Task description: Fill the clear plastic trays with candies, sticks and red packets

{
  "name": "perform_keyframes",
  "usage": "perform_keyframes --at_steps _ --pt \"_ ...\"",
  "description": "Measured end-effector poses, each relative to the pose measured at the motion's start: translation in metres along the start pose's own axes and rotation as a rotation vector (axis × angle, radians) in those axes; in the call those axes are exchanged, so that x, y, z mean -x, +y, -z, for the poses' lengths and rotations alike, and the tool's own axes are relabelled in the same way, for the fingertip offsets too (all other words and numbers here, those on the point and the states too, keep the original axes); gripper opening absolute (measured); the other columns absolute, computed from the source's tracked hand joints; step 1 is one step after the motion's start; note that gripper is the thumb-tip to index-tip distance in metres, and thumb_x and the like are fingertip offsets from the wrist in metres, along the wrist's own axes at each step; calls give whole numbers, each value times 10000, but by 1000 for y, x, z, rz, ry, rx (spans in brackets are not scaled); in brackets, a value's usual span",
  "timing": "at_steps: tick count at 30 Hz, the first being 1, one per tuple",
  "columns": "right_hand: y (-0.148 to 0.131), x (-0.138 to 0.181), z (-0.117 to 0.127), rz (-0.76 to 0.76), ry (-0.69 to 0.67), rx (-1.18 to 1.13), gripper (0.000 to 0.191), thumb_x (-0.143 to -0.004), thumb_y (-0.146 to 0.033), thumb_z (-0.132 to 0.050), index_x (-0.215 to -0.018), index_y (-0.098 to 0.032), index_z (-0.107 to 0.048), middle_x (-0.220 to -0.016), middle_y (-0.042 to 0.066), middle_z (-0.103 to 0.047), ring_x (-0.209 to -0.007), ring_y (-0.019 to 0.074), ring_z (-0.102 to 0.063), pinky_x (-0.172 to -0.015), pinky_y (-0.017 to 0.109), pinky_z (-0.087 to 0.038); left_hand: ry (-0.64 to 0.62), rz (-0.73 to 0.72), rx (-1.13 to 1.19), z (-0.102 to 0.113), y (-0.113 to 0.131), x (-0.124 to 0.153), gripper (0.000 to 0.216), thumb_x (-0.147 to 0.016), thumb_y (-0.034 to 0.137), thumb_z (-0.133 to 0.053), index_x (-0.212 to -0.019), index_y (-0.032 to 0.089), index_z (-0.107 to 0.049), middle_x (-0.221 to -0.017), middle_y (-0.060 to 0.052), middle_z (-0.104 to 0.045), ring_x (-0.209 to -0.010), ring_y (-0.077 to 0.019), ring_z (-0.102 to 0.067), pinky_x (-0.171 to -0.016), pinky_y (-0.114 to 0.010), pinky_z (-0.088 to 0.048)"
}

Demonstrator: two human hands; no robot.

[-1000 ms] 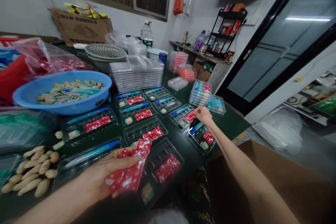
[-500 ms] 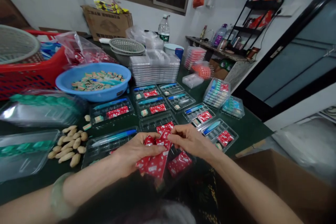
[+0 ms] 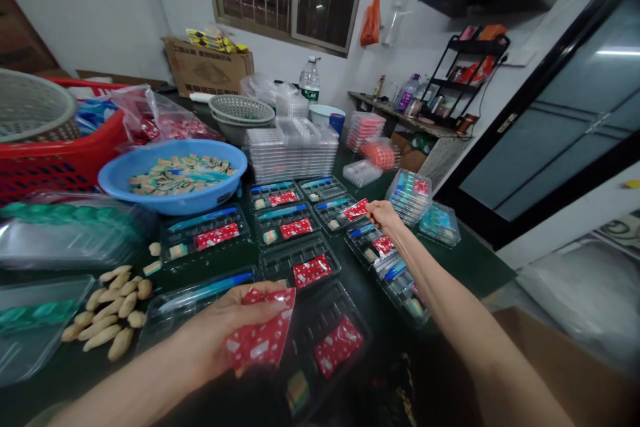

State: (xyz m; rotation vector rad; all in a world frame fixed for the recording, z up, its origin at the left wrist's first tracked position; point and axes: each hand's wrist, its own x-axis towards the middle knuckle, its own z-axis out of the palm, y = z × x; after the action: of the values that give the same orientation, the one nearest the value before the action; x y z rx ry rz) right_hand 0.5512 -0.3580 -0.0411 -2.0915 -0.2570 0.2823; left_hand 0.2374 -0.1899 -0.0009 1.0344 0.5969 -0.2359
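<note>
My left hand (image 3: 225, 327) is closed around several red printed packets (image 3: 263, 333), above the near trays. Stretched forward, my right hand (image 3: 384, 215) pinches one red packet (image 3: 355, 209) at its right end, over a clear plastic tray (image 3: 327, 219) that holds a blue pen and a small block. Around my hands lie more compartment trays. A near tray has a red packet (image 3: 339, 345) and a striped block (image 3: 298, 391) in it; another holds a red packet (image 3: 312, 271). Left of these, a tray with a blue pen (image 3: 207, 292) is partly behind my left hand.
A blue basin (image 3: 173, 200) of small blocks stands at the left, behind a pile of peanuts (image 3: 107, 310). Stacked clear trays (image 3: 294, 153) rise at the back. Filled trays (image 3: 409, 195) are stacked at the right. A red basket (image 3: 60, 167) is far left.
My right hand has moved away from the left, forward and right, carrying one red packet to a farther tray. My left hand has shifted left and down with the other packets.
</note>
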Motion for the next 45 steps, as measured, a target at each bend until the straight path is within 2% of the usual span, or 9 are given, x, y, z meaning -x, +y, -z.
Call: perform_keyframes --at_steps 4,8,12,15,19,22,31,37,45 --pt "4 -18 -12 -2 92 260 232 -825 -277 -582 -661 -117 -547 -634 -19 -546 -596 107 -540 -556 227 -433 34 -35 -5 6 3 0 431 -647 240 -742 -1033 123 -589 -726 -48 -659 -387 -98 -521 -294 -180 -384" --pt "-1 -14 -16 9 205 456 102 -699 -180 -670 -730 -119 -595 -856 117 -624 -943 285 -565 -774 363 -419 55 -71 -13 17 0 -8 360 -664 264 -732 -980 140 -615 -601 -11 -613 -396 -98 -517 -334 -182 -413" --pt "-17 9 -23 116 195 494 275 -737 -228 -641 -980 -124 -566 -992 171 -601 -1039 314 -521 -835 412 -384 94 -121 122 16 4 -9 283 -624 187 -759 -879 157 -641 -674 -20 -645 -509 -111 -590 -487 -200 -498" --pt "-35 48 -41 231 21 430 201 -828 -332 -541 -898 -150 -587 -866 96 -630 -876 220 -585 -741 308 -431 75 -138 220 7 13 -4 237 -610 141 -754 -821 139 -647 -679 -31 -646 -529 -128 -599 -504 -223 -508" --pt "-59 124 -68 327 -479 145 407 -855 -523 -431 -733 -165 -581 -600 -8 -565 -487 85 -488 -453 183 -364 141 -159 214 1 17 -3 244 -612 115 -743 -831 135 -639 -759 -50 -663 -582 -150 -619 -514 -239 -510" --pt "-67 165 -82 255 -767 -113 455 -799 -571 -499 -620 -153 -511 -522 -32 -484 -425 53 -397 -385 163 -284 126 -215 140 4 10 -8 250 -647 172 -732 -867 137 -621 -657 -31 -637 -482 -127 -573 -440 -225 -471" --pt "-62 172 -93 12 -908 -314 359 -707 -480 -638 -621 -161 -498 -440 -70 -431 -343 28 -315 -321 151 -170 56 -235 -61 10 -4 -3 356 -606 238 -766 -862 148 -535 -618 -28 -619 -447 -118 -545 -372 -186 -418" --pt "-55 140 -82 8 -665 -457 361 -673 -454 -659 -592 -168 -455 -434 -70 -433 -333 33 -318 -319 157 -191 -101 -167 -90 18 -7 -5 267 -658 260 -713 -825 163 -528 -497 33 -495 -371 -87 -423 -296 -185 -377" --pt "-41 -20 -61 2 -73 -231 276 -846 -342 -551 -686 -124 -495 -587 -39 -504 -397 27 -379 -362 151 -303 -41 -115 59 31 -4 5 186 -707 269 -683 -817 176 -566 -459 47 -428 -347 -63 -348 -295 -159 -316"
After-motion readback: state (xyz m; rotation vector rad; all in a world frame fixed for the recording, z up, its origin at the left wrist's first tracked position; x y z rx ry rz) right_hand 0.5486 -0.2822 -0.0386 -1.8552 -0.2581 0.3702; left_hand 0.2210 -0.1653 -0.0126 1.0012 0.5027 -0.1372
